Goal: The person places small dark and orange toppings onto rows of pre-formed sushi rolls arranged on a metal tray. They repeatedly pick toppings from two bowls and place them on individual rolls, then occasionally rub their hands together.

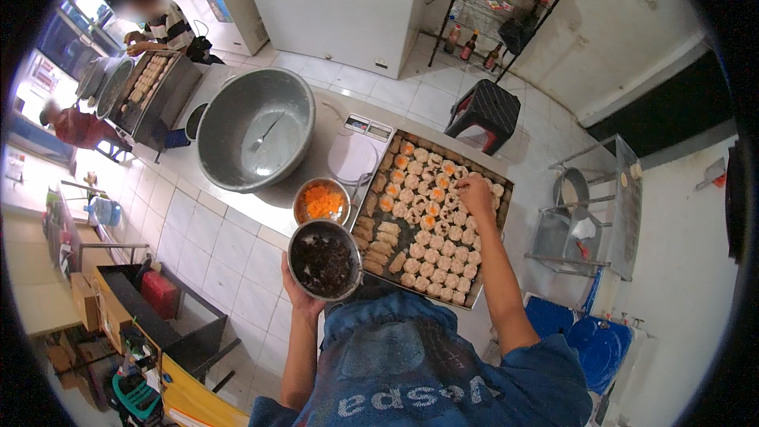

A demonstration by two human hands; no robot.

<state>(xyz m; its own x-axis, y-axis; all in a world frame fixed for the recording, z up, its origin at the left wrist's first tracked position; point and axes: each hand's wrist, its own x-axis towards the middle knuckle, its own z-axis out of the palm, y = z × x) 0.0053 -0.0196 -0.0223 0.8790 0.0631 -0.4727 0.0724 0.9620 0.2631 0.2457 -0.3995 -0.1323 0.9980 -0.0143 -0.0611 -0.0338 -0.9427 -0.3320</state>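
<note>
My left hand (297,291) grips the side of a round metal bowl (325,229) holding dark chopped bits (322,263), near the front edge of the table. My right hand (476,194) is over the right part of a large metal tray (407,239), fingertips pinched down among open-topped dumplings (439,256). What the fingertips hold, if anything, is too small to make out. Several dumplings farther back have orange or dark toppings, while the near ones look plain. Folded dumplings (379,247) lie along the tray's left side. A smaller metal bowl (300,207) with orange shreds (324,202) stands behind the held bowl.
Left of the tray are a kitchen scale (353,156) and a big grey basin (219,138) with a fork (266,132) inside. A black stool (484,111) stands beyond the table. Two people are at the far left, one beside another tray of dumplings (150,79). Chest freezers (332,20) line the back.
</note>
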